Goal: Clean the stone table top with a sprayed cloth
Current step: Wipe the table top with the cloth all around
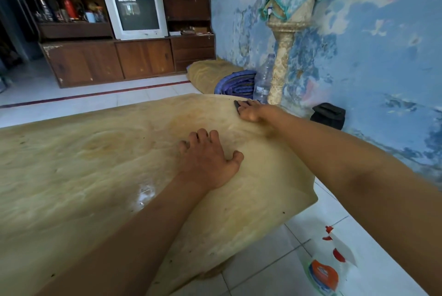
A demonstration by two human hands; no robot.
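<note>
Stone table top (100,176): one cloth (237,105) under right hand (250,111); left hand (210,159) flat.

A dark cloth (236,105) is mostly hidden under the right hand (250,110). The spray bottle (328,269) is blurred. The table top (95,164) is cut off at the left edge.

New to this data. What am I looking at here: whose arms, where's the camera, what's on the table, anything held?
No machine: a person's two bare arms, filmed by one wide-angle camera worn on the head, looking forward and down. The left hand rests spread on the stone table top, which shows a wet patch. The right hand reaches to the far edge and presses a dark cloth, mostly hidden under its fingers. A spray bottle stands on the tiled floor at right.
</note>
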